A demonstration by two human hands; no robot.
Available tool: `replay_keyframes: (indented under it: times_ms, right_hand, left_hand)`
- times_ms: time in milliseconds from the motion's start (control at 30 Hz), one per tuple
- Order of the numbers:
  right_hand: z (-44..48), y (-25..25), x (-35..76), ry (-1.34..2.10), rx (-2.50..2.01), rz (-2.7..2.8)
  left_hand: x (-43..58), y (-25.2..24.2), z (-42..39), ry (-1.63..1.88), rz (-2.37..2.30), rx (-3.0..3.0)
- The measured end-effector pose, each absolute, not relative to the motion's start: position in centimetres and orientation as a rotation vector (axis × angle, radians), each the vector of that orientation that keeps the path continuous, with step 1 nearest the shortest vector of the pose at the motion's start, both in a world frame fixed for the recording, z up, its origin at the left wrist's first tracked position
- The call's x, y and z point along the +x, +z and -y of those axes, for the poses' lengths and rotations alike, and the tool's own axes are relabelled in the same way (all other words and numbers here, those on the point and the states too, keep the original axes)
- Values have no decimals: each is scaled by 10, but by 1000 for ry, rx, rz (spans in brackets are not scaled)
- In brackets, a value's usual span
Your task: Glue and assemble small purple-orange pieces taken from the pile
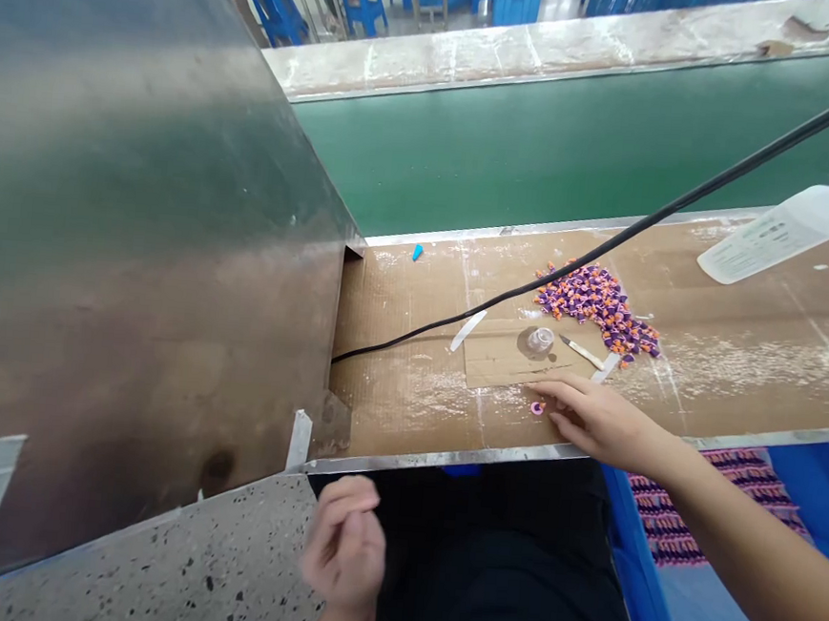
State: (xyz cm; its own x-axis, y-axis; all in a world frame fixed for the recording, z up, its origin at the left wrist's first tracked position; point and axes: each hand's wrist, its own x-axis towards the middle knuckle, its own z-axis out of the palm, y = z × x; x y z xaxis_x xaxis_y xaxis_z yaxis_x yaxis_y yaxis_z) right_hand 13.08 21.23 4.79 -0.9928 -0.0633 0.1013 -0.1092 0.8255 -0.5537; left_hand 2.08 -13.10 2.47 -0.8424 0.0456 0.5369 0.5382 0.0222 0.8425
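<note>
My right hand (596, 421) rests over the front of the cardboard-covered bench, fingers stretched out and apart. Close to its fingertips lies one small pink, purple and orange piece (537, 408). My left hand (346, 540) hangs in front of the bench edge with its fingers curled in, slightly blurred; whatever it may hold is hidden. Beyond the right hand, a taped-down cardboard sheet (493, 360) bears a small clear cup (540, 340) on a dark wet spot and a craft knife (583, 352). Behind these is a heap of small purple and orange pieces (598, 306).
A black cable (682, 198) slants across the bench. A white bottle with a blue top (779, 234) lies at right. The metal panel (176, 234) blocks the left side. A green conveyor belt (542, 148) runs behind. Below right, a blue crate (665, 598) holds rows of pink-purple pieces.
</note>
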Motion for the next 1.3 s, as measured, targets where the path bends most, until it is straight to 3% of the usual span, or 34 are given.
replay_keyframes:
  times_ms: [333, 1300]
  right_hand:
    - [-205, 32, 127, 919, 25, 2881]
    - [-209, 36, 117, 1069, -42, 2964]
  left_hand:
    - [-46, 65, 192, -1204, 1783, -2]
    - [-76, 64, 201, -1399, 1688, 71]
